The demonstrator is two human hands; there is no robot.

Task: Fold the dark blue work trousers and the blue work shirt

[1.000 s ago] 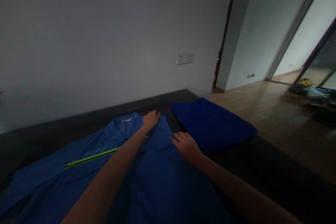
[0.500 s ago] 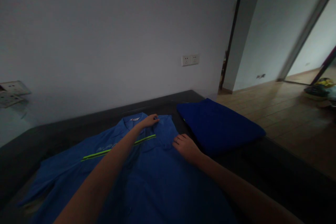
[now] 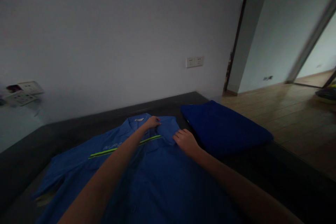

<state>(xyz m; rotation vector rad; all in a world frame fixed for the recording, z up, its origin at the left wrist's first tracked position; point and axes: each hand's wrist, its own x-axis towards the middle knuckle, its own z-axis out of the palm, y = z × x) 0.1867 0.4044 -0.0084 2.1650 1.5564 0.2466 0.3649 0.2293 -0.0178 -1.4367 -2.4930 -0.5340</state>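
A blue work shirt (image 3: pixel 157 182) with a bright yellow-green stripe lies spread on a dark table (image 3: pixel 86 122), collar toward the wall. My left hand (image 3: pixel 152 122) reaches to the collar and pinches the cloth there. My right hand (image 3: pixel 186 140) rests on the shirt's right shoulder near the collar, fingers curled onto the fabric. Just right of that hand lies a folded dark blue garment (image 3: pixel 225 129).
A white wall stands close behind the table with a double socket (image 3: pixel 194 61). More sockets (image 3: pixel 22 92) show at the far left. A doorway (image 3: pixel 236 38) and wooden floor (image 3: pixel 294 112) open to the right. The room is dim.
My left hand has gone from lying flat on the collar to pinching it. My right hand slid a little toward the collar. The view has turned slightly left.
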